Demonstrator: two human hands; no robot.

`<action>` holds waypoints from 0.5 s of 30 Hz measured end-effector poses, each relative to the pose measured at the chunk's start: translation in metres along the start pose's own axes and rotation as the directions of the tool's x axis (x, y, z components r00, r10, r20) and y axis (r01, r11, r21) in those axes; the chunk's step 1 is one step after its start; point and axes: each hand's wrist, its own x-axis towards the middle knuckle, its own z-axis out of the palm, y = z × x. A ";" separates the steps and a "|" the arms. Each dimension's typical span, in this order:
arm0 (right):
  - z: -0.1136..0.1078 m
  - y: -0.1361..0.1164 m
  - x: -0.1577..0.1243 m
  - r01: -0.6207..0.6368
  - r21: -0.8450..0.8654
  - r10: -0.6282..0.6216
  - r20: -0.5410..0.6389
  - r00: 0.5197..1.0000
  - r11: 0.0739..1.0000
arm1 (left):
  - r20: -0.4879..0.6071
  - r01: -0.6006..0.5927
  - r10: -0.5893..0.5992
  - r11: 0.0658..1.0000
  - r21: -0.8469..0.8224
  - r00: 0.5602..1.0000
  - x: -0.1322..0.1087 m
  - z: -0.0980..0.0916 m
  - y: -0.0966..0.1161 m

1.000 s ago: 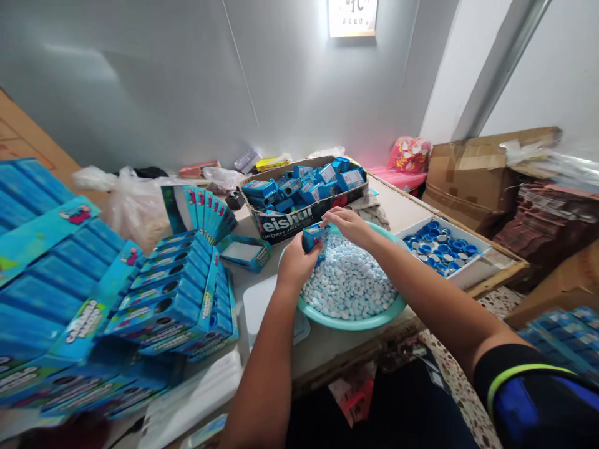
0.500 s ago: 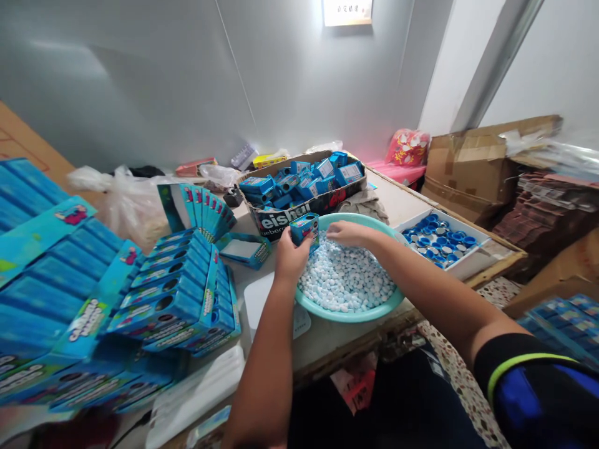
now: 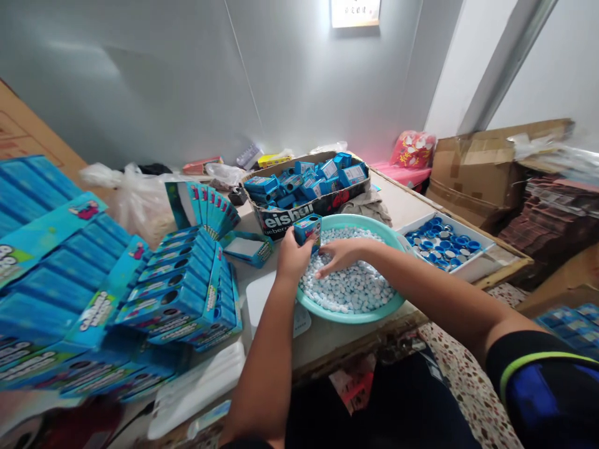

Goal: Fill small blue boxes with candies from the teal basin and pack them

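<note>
A small blue box (image 3: 307, 231) is gripped by the left hand (image 3: 292, 257) over the far part of a green basin (image 3: 350, 317). The right hand (image 3: 342, 254), just apart, is open on white-blue mints (image 3: 349, 288), many of which remain. More blue boxes (image 3: 304, 181) are stacked in a carton (image 3: 281, 222) at 12 o'clock.

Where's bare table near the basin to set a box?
Bare tabletop lies between the cardboard tray of blue boxes and the white tray of blue caps, and in front of the basin. Stacked blue cartons crowd everything left of the small box in the left hand.
</note>
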 end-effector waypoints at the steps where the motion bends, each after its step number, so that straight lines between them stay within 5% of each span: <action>1: 0.001 0.000 0.000 0.014 0.005 -0.014 0.024 1.000 1.000 | 0.011 -0.005 0.005 1.000 0.000 1.000 0.000 0.000 -0.001; 7: 0.000 -0.003 -0.002 0.052 0.091 -0.059 0.079 0.995 0.994 | 0.048 -0.025 0.022 0.998 0.063 0.999 -0.002 -0.003 0.005; 15: 0.004 -0.006 0.001 0.022 0.166 -0.011 -0.067 0.998 0.986 | 0.055 -0.040 0.037 0.998 0.050 0.998 -0.003 -0.003 0.007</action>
